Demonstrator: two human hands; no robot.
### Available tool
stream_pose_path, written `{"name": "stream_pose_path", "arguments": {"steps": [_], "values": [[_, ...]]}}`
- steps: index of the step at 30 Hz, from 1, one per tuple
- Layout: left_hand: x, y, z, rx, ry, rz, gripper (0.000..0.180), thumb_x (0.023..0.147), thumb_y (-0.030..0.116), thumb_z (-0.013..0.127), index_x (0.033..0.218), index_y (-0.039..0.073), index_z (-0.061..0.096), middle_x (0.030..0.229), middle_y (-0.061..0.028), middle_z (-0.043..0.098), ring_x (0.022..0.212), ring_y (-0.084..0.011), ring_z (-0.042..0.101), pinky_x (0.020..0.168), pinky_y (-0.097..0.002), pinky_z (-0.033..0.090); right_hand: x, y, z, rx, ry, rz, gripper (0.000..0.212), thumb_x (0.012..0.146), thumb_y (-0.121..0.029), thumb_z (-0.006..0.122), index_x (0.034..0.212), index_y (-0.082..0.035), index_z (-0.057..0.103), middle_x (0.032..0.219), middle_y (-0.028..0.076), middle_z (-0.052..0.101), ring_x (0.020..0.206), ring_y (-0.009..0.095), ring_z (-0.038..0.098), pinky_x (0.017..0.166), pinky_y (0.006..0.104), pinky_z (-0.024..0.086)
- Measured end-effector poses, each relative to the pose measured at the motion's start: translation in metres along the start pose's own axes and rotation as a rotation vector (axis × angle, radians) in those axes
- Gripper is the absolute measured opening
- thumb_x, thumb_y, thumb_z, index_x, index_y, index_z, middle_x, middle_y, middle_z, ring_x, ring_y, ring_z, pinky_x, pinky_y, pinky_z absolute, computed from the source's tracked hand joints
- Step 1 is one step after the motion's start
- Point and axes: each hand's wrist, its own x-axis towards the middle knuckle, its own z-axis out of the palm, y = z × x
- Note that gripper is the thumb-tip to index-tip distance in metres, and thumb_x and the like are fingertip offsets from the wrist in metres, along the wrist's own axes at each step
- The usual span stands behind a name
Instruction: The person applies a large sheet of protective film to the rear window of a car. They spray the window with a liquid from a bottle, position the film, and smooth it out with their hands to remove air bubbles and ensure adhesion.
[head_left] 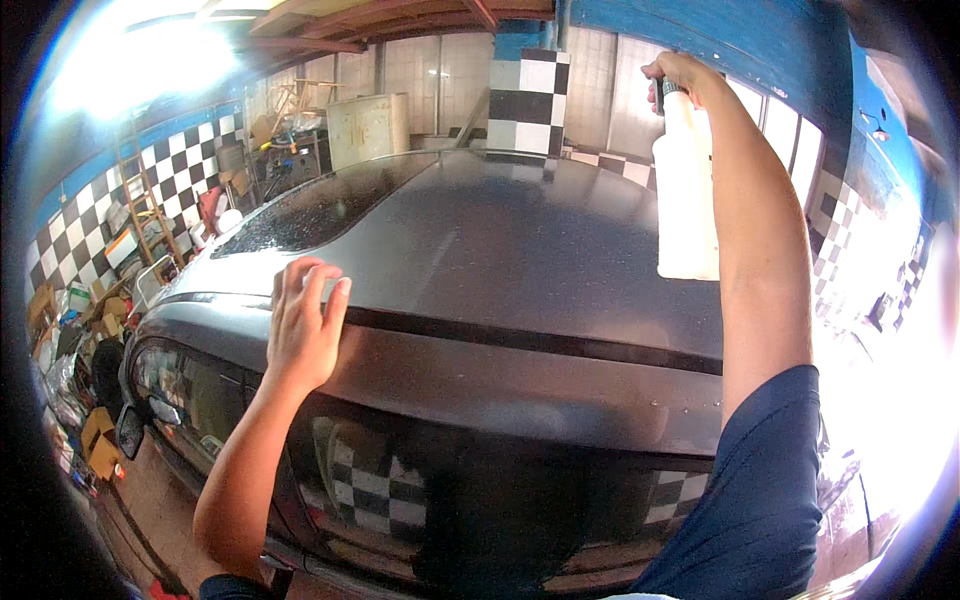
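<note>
Raised at the upper right, my right hand [686, 72] is closed around the dark trigger head of a white spray bottle [684, 205]. The bottle hangs upright beside my forearm, over the far right part of a dark car roof [520, 240]. My left hand [304, 325] is at the near edge of the roof, left of the middle. Its fingers are slightly bent, its thumb stands apart, and nothing is in it. Whether its fingertips press on the roof I cannot tell. Small drops dot the windshield [325, 205].
Below the roof edge, the side windows [380, 490] reflect a checkered wall. A side mirror [130, 430] sticks out at left. Cardboard boxes [100, 440], a ladder [145, 190] and other clutter line the left wall. A checkered pillar [528, 105] stands behind the car.
</note>
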Motion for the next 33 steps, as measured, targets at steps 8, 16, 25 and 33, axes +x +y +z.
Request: {"name": "stream_pose_path", "arguments": {"steps": [8, 16, 25, 33], "values": [[0.0, -0.003, -0.003, -0.038, 0.052, 0.037, 0.018, 0.092, 0.022, 0.054, 0.1, 0.006, 0.055, 0.107, -0.0135, 0.052, 0.103, -0.0341, 0.049, 0.091, -0.0433, 0.039, -0.024, -0.049, 0.046, -0.036, -0.027, -0.067, 0.024, 0.084, -0.017, 0.057, 0.1, 0.001, 0.054, 0.069, 0.01, 0.059, 0.054, 0.022, 0.059, 0.049, 0.0395, 0.054], [-0.004, -0.018, -0.008, -0.16, 0.087, 0.101, 0.019, 0.089, 0.022, 0.057, 0.1, 0.006, 0.054, 0.107, -0.0139, 0.052, 0.104, -0.0337, 0.049, 0.09, -0.0457, 0.039, -0.085, -0.106, 0.128, -0.033, 0.047, -0.061, 0.017, 0.083, -0.016, 0.055, 0.084, 0.0, 0.054, 0.067, 0.012, 0.058, 0.051, 0.023, 0.057, 0.047, 0.0415, 0.051], [-0.008, -0.039, -0.029, -1.118, -0.009, 0.103, 0.038, 0.095, 0.032, 0.05, 0.113, -0.001, 0.05, 0.116, -0.0207, 0.049, 0.109, -0.0332, 0.047, 0.095, -0.0423, 0.038, -0.13, -0.194, 0.251, -0.008, 0.056, -0.007, 0.022, 0.082, -0.014, 0.053, 0.094, 0.004, 0.053, 0.068, 0.017, 0.06, 0.053, 0.025, 0.059, 0.048, 0.0426, 0.052], [0.012, -0.131, -0.063, -2.264, -0.557, -0.413, 0.1, 0.074, 0.049, 0.075, 0.134, -0.008, 0.02, 0.124, -0.0285, 0.039, 0.116, -0.031, 0.047, 0.095, -0.0465, 0.042, -0.136, -0.241, 0.348, 0.134, -0.018, 0.169, 0.019, 0.083, -0.015, 0.051, 0.094, 0.001, 0.051, 0.071, 0.016, 0.06, 0.057, 0.026, 0.062, 0.052, 0.0433, 0.054]]}}
